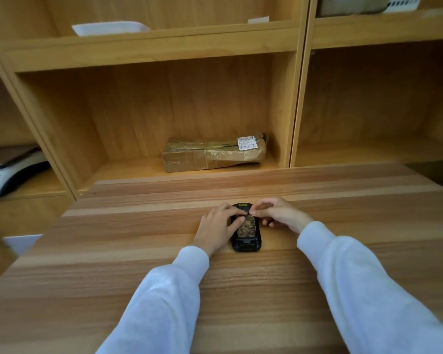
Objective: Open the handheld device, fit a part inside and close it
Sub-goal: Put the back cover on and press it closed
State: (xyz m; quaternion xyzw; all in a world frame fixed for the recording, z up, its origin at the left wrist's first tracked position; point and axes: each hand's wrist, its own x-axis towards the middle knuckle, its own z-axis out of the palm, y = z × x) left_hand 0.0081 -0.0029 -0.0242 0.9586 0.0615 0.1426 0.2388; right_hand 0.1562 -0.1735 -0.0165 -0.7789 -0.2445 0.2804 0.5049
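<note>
The small, rigid handheld device lay on the surface, probably light; left hand steadied it, right hand fingers pinching its far end.

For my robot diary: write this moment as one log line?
handheld device flat on table | left hand steadying | right hand pinching top | case closed

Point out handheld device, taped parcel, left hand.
handheld device (246, 245): head view, black lower end of its casing.
taped parcel (210, 154): head view, front face, on the shelf.
left hand (216, 227): head view, back of the hand.
</note>
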